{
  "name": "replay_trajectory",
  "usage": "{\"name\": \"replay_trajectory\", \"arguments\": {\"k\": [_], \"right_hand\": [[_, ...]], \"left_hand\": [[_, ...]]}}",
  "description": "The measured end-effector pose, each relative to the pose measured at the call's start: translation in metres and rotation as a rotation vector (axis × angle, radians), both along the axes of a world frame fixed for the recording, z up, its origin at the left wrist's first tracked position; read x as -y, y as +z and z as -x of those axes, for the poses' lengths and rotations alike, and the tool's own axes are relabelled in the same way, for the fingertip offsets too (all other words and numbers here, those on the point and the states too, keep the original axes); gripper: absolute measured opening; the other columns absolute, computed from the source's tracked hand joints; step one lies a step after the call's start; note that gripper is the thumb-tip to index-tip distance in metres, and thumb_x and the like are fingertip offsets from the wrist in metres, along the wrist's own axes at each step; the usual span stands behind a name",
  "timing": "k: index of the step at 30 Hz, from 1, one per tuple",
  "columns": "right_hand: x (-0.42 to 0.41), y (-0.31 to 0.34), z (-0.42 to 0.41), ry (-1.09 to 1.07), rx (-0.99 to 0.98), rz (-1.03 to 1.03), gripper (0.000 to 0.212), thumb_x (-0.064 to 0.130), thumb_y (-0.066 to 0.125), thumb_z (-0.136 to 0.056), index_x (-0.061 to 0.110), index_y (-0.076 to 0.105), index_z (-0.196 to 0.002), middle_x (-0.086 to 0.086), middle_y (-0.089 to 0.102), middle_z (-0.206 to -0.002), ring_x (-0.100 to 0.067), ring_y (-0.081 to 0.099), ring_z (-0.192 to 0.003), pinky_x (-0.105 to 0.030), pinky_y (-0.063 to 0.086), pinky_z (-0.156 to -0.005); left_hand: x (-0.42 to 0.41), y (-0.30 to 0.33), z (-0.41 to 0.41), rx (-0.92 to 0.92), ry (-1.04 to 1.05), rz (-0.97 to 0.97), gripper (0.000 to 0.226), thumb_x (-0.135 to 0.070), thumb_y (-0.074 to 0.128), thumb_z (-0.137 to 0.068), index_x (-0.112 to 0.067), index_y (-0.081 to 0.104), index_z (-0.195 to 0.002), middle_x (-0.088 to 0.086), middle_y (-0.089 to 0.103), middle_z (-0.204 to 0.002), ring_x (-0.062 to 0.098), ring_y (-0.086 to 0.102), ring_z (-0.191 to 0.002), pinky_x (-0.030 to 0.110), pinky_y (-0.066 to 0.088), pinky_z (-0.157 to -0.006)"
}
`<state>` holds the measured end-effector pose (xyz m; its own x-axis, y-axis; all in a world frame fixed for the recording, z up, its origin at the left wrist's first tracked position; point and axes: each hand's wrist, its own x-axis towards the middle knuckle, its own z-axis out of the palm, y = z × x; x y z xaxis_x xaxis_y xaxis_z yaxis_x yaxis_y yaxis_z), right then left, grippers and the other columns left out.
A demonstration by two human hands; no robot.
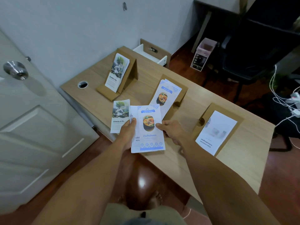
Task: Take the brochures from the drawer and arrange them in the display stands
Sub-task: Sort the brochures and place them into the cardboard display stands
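Light wood is the material of the desk (162, 159), and three brown cardboard stands are placed on it. In the far stand (128, 69), near the wall, several tree brochures (116, 72) are leaned upright. The middle stand (177, 95) is filled with food brochures (164, 96) with a blue pattern. In the near stand (227, 125), on the right, a mostly white brochure (215, 132) with dark text at its lower end is seen.

A fanned bundle of brochures (146, 129) is gripped by the left hand (128, 132), with the thumb pressed on top and the fingers closed under the papers. A tree brochure is at the left of this bundle and a food brochure is on top. The right edge of the top food brochure is touched by the right hand (173, 132); its thumb lies on the paper, and the other fingers are curled below, so a full grip cannot be told. Behind the desk, a white drawer (151, 54) is pulled open.
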<state>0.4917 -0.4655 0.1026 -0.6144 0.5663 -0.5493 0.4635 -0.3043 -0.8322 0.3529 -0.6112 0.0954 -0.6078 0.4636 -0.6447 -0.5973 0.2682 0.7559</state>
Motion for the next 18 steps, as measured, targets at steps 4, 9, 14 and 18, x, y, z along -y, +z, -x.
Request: {"name": "replay_trajectory", "arguments": {"k": [4,9,14,18], "right_hand": [[0.016,-0.006,-0.027,-0.058,0.046,-0.014,0.019,0.015,0.065,-0.099,0.01,0.068,-0.081,-0.01,0.079,-0.096,-0.022,0.077,-0.083,-0.032,0.063,-0.066],[0.038,-0.023,-0.057,-0.204,0.148,-0.037,0.009,0.011,0.061,-0.099,0.005,0.068,-0.099,-0.016,0.076,-0.108,-0.032,0.075,-0.096,-0.054,0.061,-0.089],[0.077,-0.037,-0.085,-0.244,0.224,-0.019,0.014,0.008,0.058,-0.099,-0.001,0.067,-0.103,-0.017,0.076,-0.106,-0.033,0.075,-0.094,-0.054,0.061,-0.088],[0.101,-0.05,-0.1,-0.299,0.285,-0.018,0.011,0.003,0.057,-0.094,-0.001,0.067,-0.097,-0.022,0.075,-0.107,-0.038,0.074,-0.097,-0.054,0.06,-0.085]], "left_hand": [[0.018,-0.001,-0.013,-0.079,-0.024,0.014,0.023,-0.036,0.048,-0.107,-0.021,0.063,-0.117,0.001,0.074,-0.101,0.022,0.073,-0.086,0.035,0.059,-0.066],[0.051,-0.008,-0.012,-0.182,-0.047,0.057,0.019,-0.035,0.047,-0.107,-0.022,0.061,-0.113,-0.002,0.07,-0.103,0.012,0.068,-0.082,0.031,0.054,-0.073],[0.085,-0.013,-0.023,-0.157,-0.08,0.046,0.028,-0.035,0.045,-0.108,-0.02,0.06,-0.126,0.002,0.071,-0.109,0.021,0.071,-0.09,0.037,0.059,-0.073],[0.106,-0.028,-0.031,-0.138,-0.123,0.09,0.035,-0.044,0.049,-0.104,-0.019,0.065,-0.121,0.01,0.075,-0.114,0.032,0.075,-0.099,0.059,0.058,-0.09]]}}
